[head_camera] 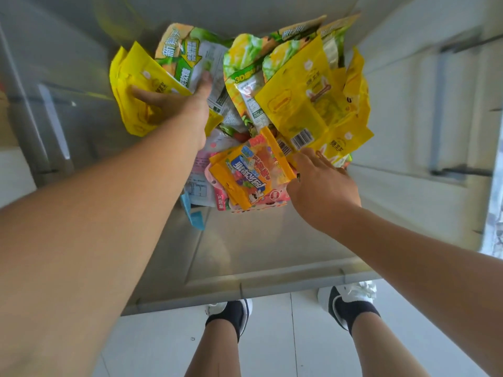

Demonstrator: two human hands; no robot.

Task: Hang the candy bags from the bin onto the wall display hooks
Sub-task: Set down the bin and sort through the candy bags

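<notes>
Head view, looking straight down into a pale translucent bin [245, 284]; its near rim sits just ahead of the person's two feet on a white tiled floor [272, 338]. Candy bags [245, 77] are all in the bin, heaped in the far half, with the near half of the bin floor bare. Left hand [174, 104] is reaching to the far-left side of the heap: thumb and forefinger spread wide, forefinger laid flat on a crumpled yellow bag [141, 80], thumb against a green-and-white bag [179, 55] just right of it. Its lower fingers are blurred against the yellow bag, so no clear grip shows. Right hand [321, 186] is at the near-right edge of the heap, back of the hand to the camera. One fingertip touches the near edge of a large yellow bag with a barcode [296, 99], and the thumb is just beside an orange bag with colourful print [250, 170]. The rest of its fingers are hidden under the bags, so I cannot tell whether it is pinching anything or is only spread. The orange bag lies on top of a pink bag [275, 198] at the near edge of the heap. A blue scrap [194, 214] lies on the bin floor at near left of the heap. Far bags are tilted against the bin's far wall. Edges are motion-blurred.
</notes>
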